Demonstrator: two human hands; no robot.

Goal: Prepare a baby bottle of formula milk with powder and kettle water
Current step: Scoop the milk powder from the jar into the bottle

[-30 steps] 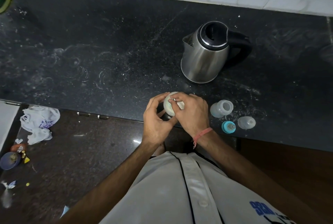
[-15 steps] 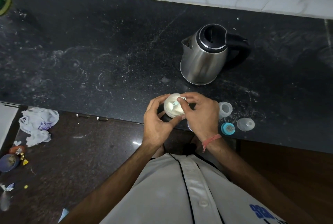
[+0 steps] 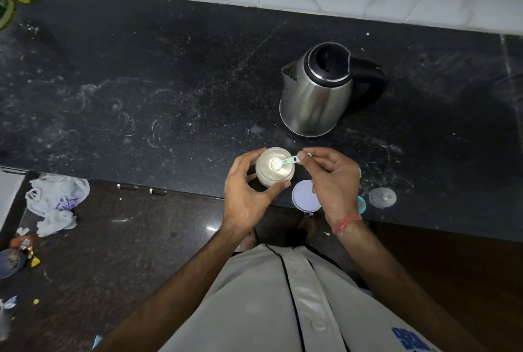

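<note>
- My left hand (image 3: 246,192) wraps the small round white powder jar (image 3: 274,170).
- My right hand (image 3: 331,179) pinches a pale teal plastic scoop (image 3: 284,161), its bowl over the jar mouth.

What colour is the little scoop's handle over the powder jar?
Pale teal, on the small plastic scoop pinched by the right hand; the head view shows it.

Dim light, kettle (image 3: 315,97) glare, wide-angle edge distortion

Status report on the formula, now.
Left hand grips powder jar. Right hand holds loaded scoop over it. Lid off. Nothing blocking.
</note>
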